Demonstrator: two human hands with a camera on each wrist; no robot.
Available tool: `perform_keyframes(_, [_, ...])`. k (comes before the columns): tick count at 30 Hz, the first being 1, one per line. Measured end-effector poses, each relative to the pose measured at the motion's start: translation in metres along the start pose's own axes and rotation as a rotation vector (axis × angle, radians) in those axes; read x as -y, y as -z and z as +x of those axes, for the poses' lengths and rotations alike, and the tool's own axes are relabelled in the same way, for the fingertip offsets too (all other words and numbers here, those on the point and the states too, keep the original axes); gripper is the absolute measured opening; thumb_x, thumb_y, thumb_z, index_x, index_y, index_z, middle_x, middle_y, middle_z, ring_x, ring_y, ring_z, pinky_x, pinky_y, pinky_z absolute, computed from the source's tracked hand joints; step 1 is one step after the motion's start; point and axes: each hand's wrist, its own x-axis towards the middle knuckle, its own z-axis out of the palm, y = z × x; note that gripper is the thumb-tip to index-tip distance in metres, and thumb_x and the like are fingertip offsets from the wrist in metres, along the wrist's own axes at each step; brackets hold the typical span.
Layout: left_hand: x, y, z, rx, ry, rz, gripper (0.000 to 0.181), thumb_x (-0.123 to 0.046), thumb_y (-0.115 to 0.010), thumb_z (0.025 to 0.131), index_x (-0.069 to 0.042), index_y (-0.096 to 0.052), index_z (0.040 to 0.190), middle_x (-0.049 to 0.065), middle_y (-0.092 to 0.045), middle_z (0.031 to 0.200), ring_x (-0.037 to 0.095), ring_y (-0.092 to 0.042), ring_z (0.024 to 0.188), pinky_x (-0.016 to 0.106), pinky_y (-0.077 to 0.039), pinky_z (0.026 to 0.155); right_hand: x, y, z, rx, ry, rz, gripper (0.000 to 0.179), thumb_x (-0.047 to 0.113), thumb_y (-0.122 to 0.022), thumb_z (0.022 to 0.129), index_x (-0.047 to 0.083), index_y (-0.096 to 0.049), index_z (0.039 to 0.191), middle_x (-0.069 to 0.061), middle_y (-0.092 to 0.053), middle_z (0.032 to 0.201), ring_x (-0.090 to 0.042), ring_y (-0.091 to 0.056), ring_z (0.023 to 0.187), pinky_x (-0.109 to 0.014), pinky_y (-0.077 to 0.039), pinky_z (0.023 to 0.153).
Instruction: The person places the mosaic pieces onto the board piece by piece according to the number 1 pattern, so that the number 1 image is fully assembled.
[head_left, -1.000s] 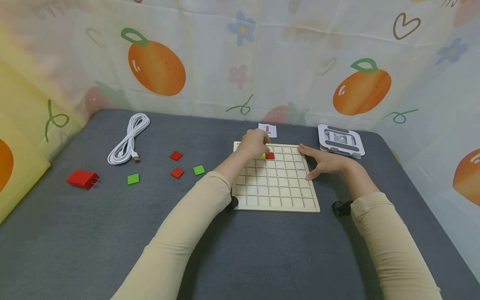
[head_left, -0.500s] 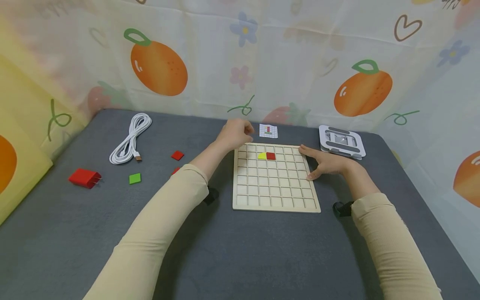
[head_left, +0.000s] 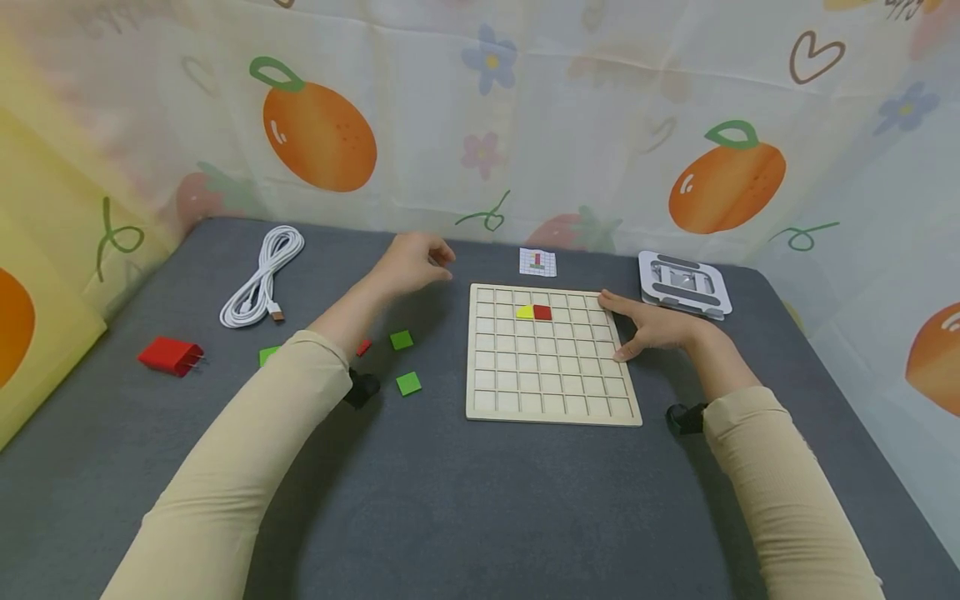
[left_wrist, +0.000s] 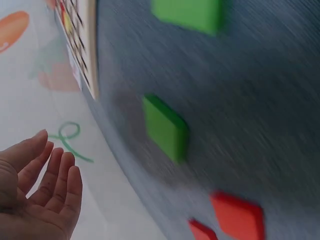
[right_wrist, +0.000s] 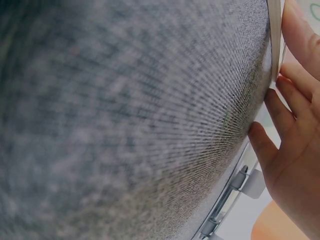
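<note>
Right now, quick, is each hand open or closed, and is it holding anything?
Left hand: open, holding nothing.
Right hand: open, touching the right edge of the board, not gripping it.

Head view: even, moderate light, mostly sharp. Soft shadows on the matte dark-grey tabletop [head_left: 525, 500], inward of both beige fabric sleeves [head_left: 217, 467]. Left wrist: flat green square tiles [left_wrist: 166, 129] blurred, centre and top. Right wrist: upper left dark, left half out of focus.
</note>
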Motion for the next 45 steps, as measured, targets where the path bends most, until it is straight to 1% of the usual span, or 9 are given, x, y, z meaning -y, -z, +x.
perform_keyframes(9, [0.036,0.026,-0.014,0.03,0.015,0.062,0.033,-0.01,-0.066,0.09,0.0,-0.066,0.121,0.021,-0.066,0.126,0.035,-0.062,0.117,0.048,-0.051,0.097,-0.001,0.0,0.0,-0.002,-0.001,0.002,0.114,0.017,-0.083,0.078,0.004,-0.003,0.158,-0.019,0.014,0.166,-0.045,0.013,0.152,-0.067,-0.001,0.119])
perform_keyframes(15, [0.056,0.04,-0.026,0.06,0.035,0.091,0.033,-0.011,-0.067,0.09,0.001,-0.066,0.121,0.022,-0.067,0.123,0.035,-0.061,0.115,0.05,-0.048,0.099,0.0,0.0,0.0,-0.005,0.0,0.006,0.113,0.015,-0.082,0.078,0.003,-0.003,0.158,-0.019,0.013,0.166,-0.045,0.013,0.152,-0.067,-0.001,0.119])
perform_keyframes(18, [0.065,0.046,-0.032,0.097,0.035,0.098,0.035,-0.013,-0.069,0.09,0.001,-0.065,0.121,0.022,-0.067,0.123,0.037,-0.062,0.114,0.05,-0.047,0.099,-0.001,0.0,0.0,-0.006,0.003,0.008,0.114,0.015,-0.082,0.078,0.003,-0.003,0.158,-0.019,0.013,0.166,-0.045,0.013,0.152,-0.067,-0.001,0.119])
perform_keyframes(23, [0.076,0.053,-0.04,0.209,0.082,0.062,0.041,-0.014,-0.072,0.087,-0.001,-0.063,0.125,0.02,-0.064,0.13,0.037,-0.061,0.119,0.05,-0.048,0.099,-0.001,0.0,0.0,-0.009,0.003,0.007,0.115,0.016,-0.083,0.077,0.003,-0.002,0.158,-0.019,0.014,0.166,-0.044,0.013,0.152,-0.067,-0.001,0.119])
perform_keyframes(27, [0.085,0.057,-0.042,0.31,0.119,0.023,0.049,-0.01,-0.074,0.085,0.0,-0.059,0.131,0.021,-0.059,0.136,0.036,-0.059,0.121,0.05,-0.045,0.103,-0.002,0.0,0.001,-0.007,0.002,-0.002,0.114,0.016,-0.083,0.078,0.004,-0.003,0.158,-0.018,0.013,0.166,-0.044,0.013,0.153,-0.067,-0.001,0.12])
perform_keyframes(30, [0.091,0.059,-0.044,0.36,0.123,0.002,0.053,-0.007,-0.074,0.083,0.001,-0.056,0.133,0.023,-0.057,0.137,0.037,-0.055,0.123,0.051,-0.044,0.104,-0.003,0.0,0.001,-0.009,0.0,0.0,0.114,0.016,-0.082,0.077,0.004,-0.004,0.158,-0.018,0.012,0.166,-0.044,0.012,0.153,-0.067,-0.001,0.12])
perform_keyframes(33, [0.096,0.06,-0.045,0.384,0.12,-0.007,0.054,-0.004,-0.074,0.083,0.001,-0.055,0.133,0.023,-0.056,0.137,0.039,-0.053,0.126,0.053,-0.042,0.106,-0.003,-0.001,0.001,-0.011,-0.004,0.006,0.114,0.016,-0.083,0.077,0.004,-0.004,0.159,-0.018,0.012,0.166,-0.044,0.012,0.153,-0.067,-0.001,0.119])
perform_keyframes(39, [0.104,0.062,-0.045,0.435,0.121,-0.014,0.055,-0.002,-0.071,0.085,0.002,-0.052,0.136,0.024,-0.049,0.143,0.042,-0.044,0.135,0.057,-0.038,0.111,-0.004,-0.001,0.0,-0.013,-0.006,0.01,0.114,0.015,-0.082,0.078,0.005,-0.004,0.159,-0.018,0.013,0.166,-0.044,0.012,0.153,-0.067,-0.001,0.119])
perform_keyframes(45, [0.107,0.061,-0.045,0.454,0.127,-0.018,0.055,-0.002,-0.068,0.087,0.002,-0.048,0.138,0.026,-0.045,0.146,0.044,-0.037,0.139,0.059,-0.035,0.113,-0.004,0.0,0.001,-0.017,-0.003,-0.002,0.114,0.018,-0.083,0.078,0.006,-0.004,0.159,-0.017,0.011,0.167,-0.043,0.011,0.153,-0.067,-0.001,0.12])
